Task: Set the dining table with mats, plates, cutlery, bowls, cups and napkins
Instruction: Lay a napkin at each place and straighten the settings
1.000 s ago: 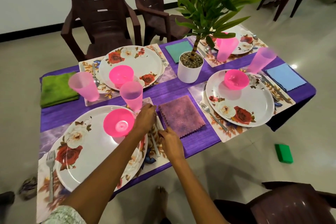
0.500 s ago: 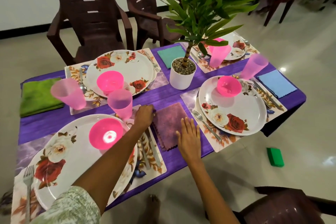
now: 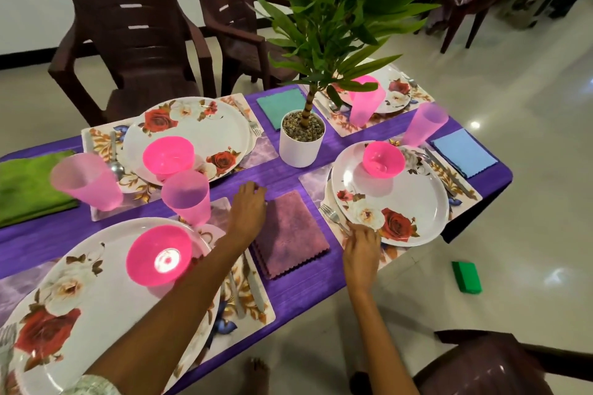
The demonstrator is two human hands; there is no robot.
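Purple napkin [image 3: 290,231] lies flat on the cloth [image 3: 282,175] between two mats, its far left corner under the left hand [image 3: 248,212], whose fingers curl loosely down on that corner; whether they pinch it I cannot tell. The right hand [image 3: 361,248] reaches to the right mat [image 3: 393,255], fingers bent at the near rim of the plate [image 3: 390,192], just by the fork [image 3: 332,216]; which of the two they hold is hidden. A pink bowl [image 3: 383,159] sits on that plate. Near the left forearm stand a cup [image 3: 187,196] and another bowl [image 3: 158,255]. A potted plant [image 3: 301,141] stands mid-table.
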